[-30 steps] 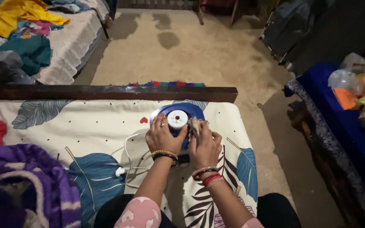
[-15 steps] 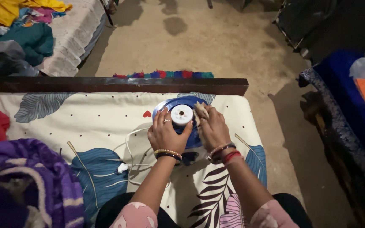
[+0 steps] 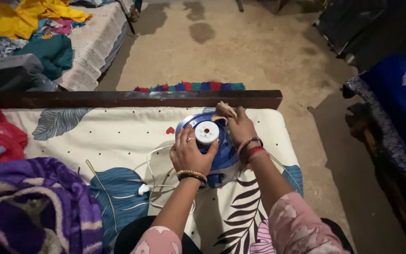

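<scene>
1. Head view: blue iron (image 3: 222, 150) is lain on leaf-print sheet (image 3: 118, 136), near wooden rail (image 3: 132, 99).
2. Left hand (image 3: 190, 153) is curled on white dial (image 3: 206, 132).
3. Right hand (image 3: 238, 126) is pinched shut on pale cloth scrap (image 3: 225, 109).
4. White cord (image 3: 153, 188) is coiled beside the iron.

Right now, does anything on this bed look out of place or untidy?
The white cord lies in loose tangled loops beside the blue iron, near the left hand. Clothes are heaped at the bed's left edge. Nothing looks spilled or broken.
</scene>
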